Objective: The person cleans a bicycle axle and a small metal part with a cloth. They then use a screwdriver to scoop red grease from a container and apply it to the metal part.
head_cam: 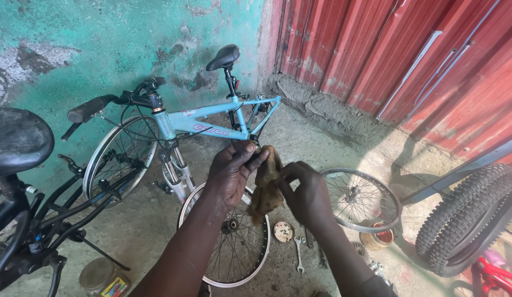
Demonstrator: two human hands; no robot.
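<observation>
Both hands meet at the centre of the head view, above a concrete floor (157,220). The left hand (231,173) has its grip closed on a small dark part (257,147), pinched between thumb and fingertips at the upper edge of a brown rag (267,184); what the part is cannot be told. The right hand (306,195) has its grip clenched on the rag's right side, so that the cloth hangs bunched between the two hands, touching both.

Directly below the hands a bare spoked wheel (236,247) lies flat on the floor. Just to its right are a small round tin lid (283,231) and a spanner (299,256). A second spoked rim (361,199) lies further right, with a small red-rimmed pot (377,237) at its lower edge. At the far right a knobbly black tyre (470,220) stands tilted, with part of a red frame (495,275) beneath it.

Behind the hands a light blue bicycle frame (212,124), with black saddle (223,56), handlebar (110,102) and front wheel (118,157), leans against a flaking turquoise wall (102,44). A red corrugated metal shutter (404,55) fills the upper right. At the left edge stands a black bicycle (25,209), and a glass jar (104,278) sits on the floor near it.
</observation>
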